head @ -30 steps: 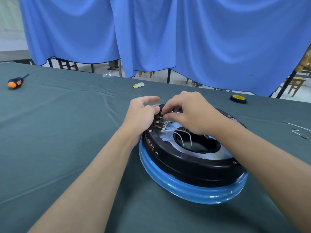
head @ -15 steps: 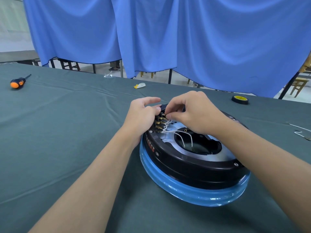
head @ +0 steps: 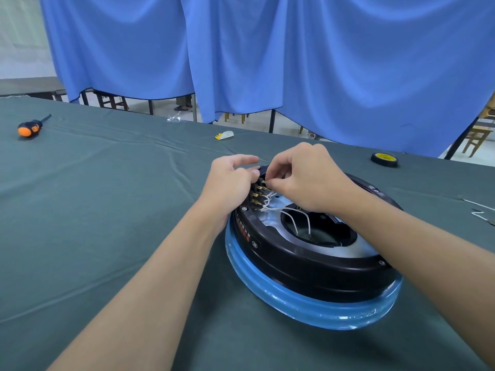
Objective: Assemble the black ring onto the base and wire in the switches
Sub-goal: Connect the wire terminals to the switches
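Toward the near right edge of the green-clothed table [head: 107, 210]: blue base [head: 308, 306] with black ring [head: 308, 266] seated on top. At the ring's far left rim, left hand [head: 227, 183] curled around the switches [head: 258, 195], thumb pressed to them, forefinger loose. Right hand [head: 308, 180] above, thumb and forefinger pinching one lead of the white wires [head: 292, 218]. By the far edge, tape roll [head: 384, 159]; near the far left corner, screwdriver [head: 30, 127].

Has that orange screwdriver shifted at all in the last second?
No. The screwdriver keeps its spot on the green cloth, far left of the black ring.
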